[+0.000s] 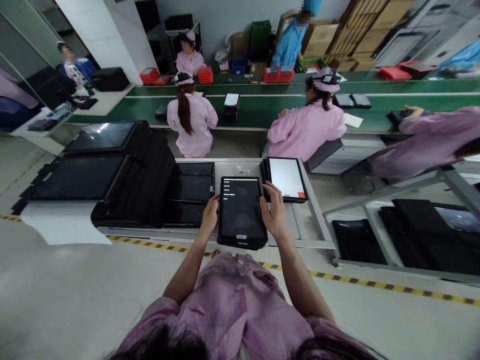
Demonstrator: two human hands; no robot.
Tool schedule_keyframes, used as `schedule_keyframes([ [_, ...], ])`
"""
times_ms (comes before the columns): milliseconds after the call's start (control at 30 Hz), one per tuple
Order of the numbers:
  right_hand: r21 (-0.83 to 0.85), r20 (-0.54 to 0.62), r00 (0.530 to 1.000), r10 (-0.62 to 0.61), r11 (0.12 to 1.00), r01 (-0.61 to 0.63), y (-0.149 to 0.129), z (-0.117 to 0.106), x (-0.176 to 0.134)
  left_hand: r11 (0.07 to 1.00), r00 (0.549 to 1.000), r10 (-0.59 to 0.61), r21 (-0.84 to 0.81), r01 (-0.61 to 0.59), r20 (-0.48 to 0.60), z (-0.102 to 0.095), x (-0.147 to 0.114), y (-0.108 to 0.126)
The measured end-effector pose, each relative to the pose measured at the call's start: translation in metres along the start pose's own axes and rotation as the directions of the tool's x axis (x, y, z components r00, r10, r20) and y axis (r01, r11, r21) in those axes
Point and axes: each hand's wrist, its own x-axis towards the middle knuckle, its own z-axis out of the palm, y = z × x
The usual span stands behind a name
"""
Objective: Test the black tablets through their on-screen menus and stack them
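A black tablet point(240, 212) lies in front of me with its screen up, showing a short menu of white text on a dark background. Its thickness suggests another device underneath, but I cannot tell for sure. At its left edge, my left hand point(210, 219) grips the side, with the fingertips partly hidden. My right hand point(275, 210) is at the right edge, fingers bent and apart, the thumb side against the rim. Just beyond the right hand, a second tablet point(285, 176) with a bright white screen and a red corner rests on a stack of dark devices.
Stacks of black tablets point(78, 177) fill the cart's left side, beside a black tray point(191, 187). A white sheet point(63, 222) hangs below them. A grey rack point(375, 235) stands right. Beyond, several co-workers sit along a green conveyor point(255, 107). Striped tape point(348, 280) crosses the floor.
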Motion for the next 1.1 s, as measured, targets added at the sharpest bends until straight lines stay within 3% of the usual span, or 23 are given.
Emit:
schedule_keyframes([
  [167,0.387,0.025,0.954,0.298,0.877,-0.284,0.030,0.015,-0.011,1.000,1.000,0.022,0.019,-0.022,-0.001,0.001,-0.001,0.003],
  [300,0.488,0.021,0.944,0.330,0.821,-0.297,0.036,0.019,-0.015,1.000,1.000,0.021,0.021,-0.021,-0.005,0.002,-0.002,0.005],
  [500,0.443,0.006,0.946,0.324,0.847,-0.293,0.035,0.020,-0.014,1.000,1.000,0.007,0.022,-0.007,-0.013,0.002,-0.001,0.002],
  [833,0.048,0.014,0.991,0.134,0.990,-0.134,0.004,0.010,-0.002,0.999,0.999,-0.044,-0.022,0.044,0.018,0.001,-0.002,0.004],
  [967,-0.142,0.043,0.998,-0.035,0.989,0.040,-0.005,0.007,0.008,0.999,0.999,-0.040,-0.026,0.040,0.012,0.000,-0.003,0.004],
  [1100,-0.228,0.141,0.962,-0.235,0.938,0.263,-0.004,0.008,0.020,0.999,0.999,-0.036,-0.016,0.036,0.010,0.000,-0.002,0.002],
])
